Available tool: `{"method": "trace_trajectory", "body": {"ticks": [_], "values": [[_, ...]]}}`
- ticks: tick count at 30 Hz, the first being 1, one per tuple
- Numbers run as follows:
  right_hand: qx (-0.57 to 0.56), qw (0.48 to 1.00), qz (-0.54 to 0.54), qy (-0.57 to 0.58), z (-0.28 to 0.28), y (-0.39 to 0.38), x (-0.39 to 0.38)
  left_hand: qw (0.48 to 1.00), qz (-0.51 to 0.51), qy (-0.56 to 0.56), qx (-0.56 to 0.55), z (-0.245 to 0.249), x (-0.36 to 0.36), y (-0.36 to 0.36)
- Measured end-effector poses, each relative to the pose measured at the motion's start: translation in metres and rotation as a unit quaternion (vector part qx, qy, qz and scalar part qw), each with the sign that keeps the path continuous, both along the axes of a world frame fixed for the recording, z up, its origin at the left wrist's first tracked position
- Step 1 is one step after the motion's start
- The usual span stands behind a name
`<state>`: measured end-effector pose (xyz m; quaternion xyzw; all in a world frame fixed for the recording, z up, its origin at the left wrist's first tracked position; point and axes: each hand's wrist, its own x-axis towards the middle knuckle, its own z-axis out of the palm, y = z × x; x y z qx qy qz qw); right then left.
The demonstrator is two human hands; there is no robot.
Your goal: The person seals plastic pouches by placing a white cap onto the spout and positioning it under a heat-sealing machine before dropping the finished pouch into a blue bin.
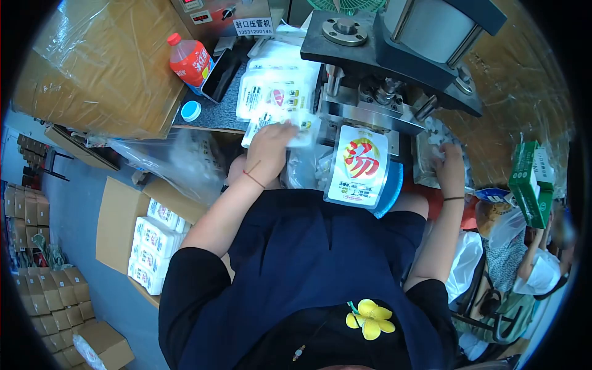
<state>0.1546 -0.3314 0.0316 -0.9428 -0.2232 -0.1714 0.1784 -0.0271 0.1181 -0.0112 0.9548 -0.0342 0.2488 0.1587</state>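
My left hand (271, 147) is on a printed white pouch (303, 128) at the front of a stack of similar pouches (259, 92), its fingers pressed to the pouch, which is blurred. On the right, my right hand (451, 163) reaches into a tray of small white pieces (425, 161) beside the press; its fingertips are too small and hidden to read. Between my hands, a pouch with a large red character (359, 163) lies over a blue basin (391, 190), in front of the metal press (385, 98).
A red-labelled bottle (192, 60) and a blue-white cap (191, 111) are at the back left. An open carton of packs (154, 237) stands at lower left. A green box (531, 182) is on the right. Another person (542, 271) is at the far right.
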Motion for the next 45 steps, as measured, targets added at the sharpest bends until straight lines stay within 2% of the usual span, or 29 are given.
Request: {"method": "trace_trajectory", "body": {"ticks": [1,2,3,5,6,7,9,11,13,14,15,17,18,21,22,24,25,28,31,34,37,38,39,40,41,42,43,45], "values": [[0.033,0.999,0.017,-0.027,0.008,0.006,-0.008,0.998,0.002,0.011,-0.064,-0.006,-0.002,0.002],[0.065,0.996,0.034,-0.055,0.017,0.014,-0.017,0.992,0.038,-0.082,-0.093,-0.013,-0.002,0.001],[0.096,0.991,0.049,-0.081,0.024,0.023,-0.027,0.974,0.01,-0.025,-0.225,-0.009,-0.004,-0.004],[0.134,0.988,0.069,0.031,0.037,0.041,-0.049,0.876,-0.047,0.091,-0.471,0.004,-0.01,-0.022],[0.153,0.982,0.076,0.085,0.04,0.051,-0.06,0.861,-0.076,0.08,-0.496,0.0,-0.007,-0.033],[0.174,0.971,0.142,0.078,0.04,0.063,-0.065,0.873,-0.072,0.121,-0.468,0.005,-0.008,-0.044],[0.283,0.911,0.224,0.2,0.051,0.09,-0.083,0.889,-0.066,0.203,-0.404,0.03,-0.01,-0.067],[0.378,0.865,0.237,0.229,0.058,0.109,-0.088,0.869,-0.084,0.241,-0.425,0.033,-0.008,-0.088],[0.357,0.878,0.266,0.176,0.062,0.125,-0.086,0.841,-0.131,0.235,-0.47,0.027,-0.008,-0.107],[0.328,0.89,0.288,0.131,0.057,0.13,-0.083,0.793,-0.15,0.266,-0.528,0.028,-0.009,-0.115],[0.309,0.9,0.272,0.145,0.056,0.126,-0.082,0.734,-0.16,0.327,-0.573,0.031,-0.012,-0.117],[0.267,0.915,0.247,0.176,0.056,0.112,-0.074,0.636,-0.192,0.322,-0.674,0.024,-0.016,-0.132],[0.23,0.911,0.281,0.196,0.055,0.102,-0.07,0.603,-0.202,0.362,-0.682,0.026,-0.017,-0.134],[0.344,0.823,0.3,0.337,0.044,0.088,-0.072,0.519,-0.225,0.417,-0.711,0.018,-0.018,-0.146],[0.339,0.835,0.284,0.329,0.047,0.084,-0.074,0.509,-0.234,0.417,-0.715,0.017,-0.017,-0.148],[0.168,0.959,0.13,0.186,0.052,0.071,-0.064,0.494,-0.252,0.418,-0.72,0.014,-0.014,-0.148],[0.077,0.99,0.049,0.107,0.053,0.061,-0.056,0.505,-0.237,0.408,-0.722,0.012,-0.011,-0.146],[-0.06,0.997,-0.034,0.027,0.022,0.017,-0.012,0.536,-0.188,0.354,-0.742,0.001,0.005,-0.138],[-0.141,0.989,-0.035,-0.021,0.003,0.018,0.0,0.501,-0.174,0.34,-0.776,0.01,0.026,-0.12],[-0.102,0.993,-0.03,0.058,-0.005,0.02,0.01,0.477,-0.177,0.345,-0.789,0.017,0.038,-0.111],[-0.064,0.996,-0.032,0.045,-0.012,0.02,0.007,0.465,-0.152,0.335,-0.805,0.023,0.036,-0.114],[-0.051,0.997,-0.031,0.041,-0.013,0.019,0.006,0.566,-0.173,0.25,-0.766,0.01,0.038,-0.114],[-0.037,0.998,-0.031,0.037,-0.011,0.019,0.004,0.716,-0.094,0.189,-0.666,0.014,0.038,-0.101],[-0.024,0.999,-0.03,0.033,-0.009,0.02,0.004,0.834,-0.011,0.122,-0.538,0.019,0.042,-0.081],[-0.017,1.0,-0.015,0.016,-0.006,0.022,0.003,0.915,0.064,-0.038,-0.396,0.005,0.053,-0.056],[-0.01,1.0,0.0,-0.001,-0.003,0.024,0.002,0.965,0.085,-0.167,-0.185,0.02,0.051,-0.032],[-0.004,1.0,0.014,-0.018,-0.002,0.025,0.001,0.977,0.141,-0.158,-0.035,0.033,0.045,-0.022],[-0.032,0.998,0.05,0.008,-0.005,0.016,0.01,0.984,0.116,0.009,0.132,0.006,0.035,-0.002]]}}
